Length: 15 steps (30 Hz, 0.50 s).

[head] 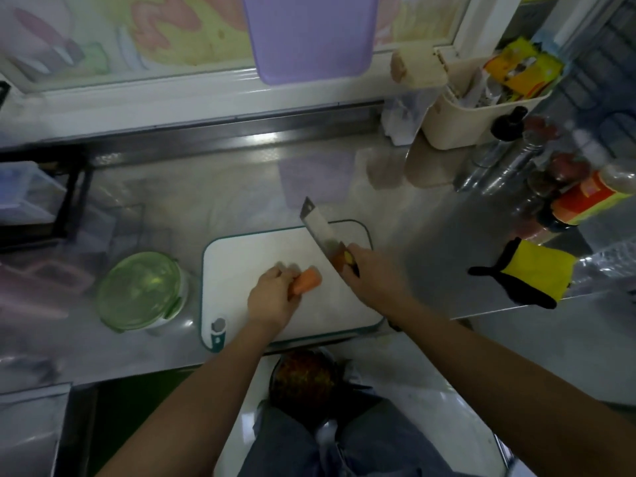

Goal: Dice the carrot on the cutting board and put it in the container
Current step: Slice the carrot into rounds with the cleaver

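Note:
A white cutting board point(261, 249) with a teal rim lies on the steel counter. On it my left hand point(273, 296) grips an orange carrot point(307, 280), whose cut end points right. My right hand point(370, 275) grips the handle of a cleaver-like knife point(318, 227); its blade slants up and away to the left, just right of the carrot's end and apart from it. A round container with a green clip lid point(142, 290) stands on the counter left of the board, lid on.
A beige basket point(478, 108) with packets, bottles point(581, 197) and a yellow-black glove point(531, 273) crowd the right side. A purple board point(309, 36) hangs at the back. A dark rack point(69, 197) stands at left. A bowl of scraps point(303, 376) sits below the counter edge.

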Tool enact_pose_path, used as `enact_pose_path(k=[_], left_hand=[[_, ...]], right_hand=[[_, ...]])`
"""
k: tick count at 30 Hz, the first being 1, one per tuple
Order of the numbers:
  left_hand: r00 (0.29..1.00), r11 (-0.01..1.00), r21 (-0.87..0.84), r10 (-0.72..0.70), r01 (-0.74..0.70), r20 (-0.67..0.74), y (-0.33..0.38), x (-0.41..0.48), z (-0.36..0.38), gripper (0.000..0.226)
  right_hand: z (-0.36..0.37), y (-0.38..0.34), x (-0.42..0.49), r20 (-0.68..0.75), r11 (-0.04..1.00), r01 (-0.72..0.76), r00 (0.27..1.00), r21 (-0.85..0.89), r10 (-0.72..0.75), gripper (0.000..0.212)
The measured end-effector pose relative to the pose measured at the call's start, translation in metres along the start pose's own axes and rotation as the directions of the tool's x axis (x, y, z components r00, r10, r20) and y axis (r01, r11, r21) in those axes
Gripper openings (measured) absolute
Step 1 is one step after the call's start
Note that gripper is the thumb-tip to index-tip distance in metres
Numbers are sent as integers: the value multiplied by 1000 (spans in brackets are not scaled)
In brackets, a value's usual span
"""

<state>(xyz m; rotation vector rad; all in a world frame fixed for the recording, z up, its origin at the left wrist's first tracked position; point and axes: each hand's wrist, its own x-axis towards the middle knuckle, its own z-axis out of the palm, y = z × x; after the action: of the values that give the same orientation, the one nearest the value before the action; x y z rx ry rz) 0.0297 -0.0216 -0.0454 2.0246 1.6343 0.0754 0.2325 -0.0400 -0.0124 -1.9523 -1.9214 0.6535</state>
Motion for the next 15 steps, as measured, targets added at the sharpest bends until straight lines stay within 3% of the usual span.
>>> enact_pose_path(k=[3, 7, 11, 15], left_hand=[[1000, 1000, -14, -19, 19, 1, -12, -6, 2, 47], [993, 998, -61, -4, -4, -119, -8, -10, 7, 45], [975, 993, -68, 79, -95, -209, 0, -10, 10, 32], [981, 996, -89, 11, -29, -192, 2, -6, 12, 17]], right_hand=[[23, -11, -5, 112, 1000, -8, 994, 4, 8, 13], [46, -14, -10, 226, 995, -16, 973, -102, 39, 20], [50, -19, -7, 212, 990, -73, 972, -124, 99, 21], [42, -22, -1, 221, 989, -56, 972, -139, 86, 23]])
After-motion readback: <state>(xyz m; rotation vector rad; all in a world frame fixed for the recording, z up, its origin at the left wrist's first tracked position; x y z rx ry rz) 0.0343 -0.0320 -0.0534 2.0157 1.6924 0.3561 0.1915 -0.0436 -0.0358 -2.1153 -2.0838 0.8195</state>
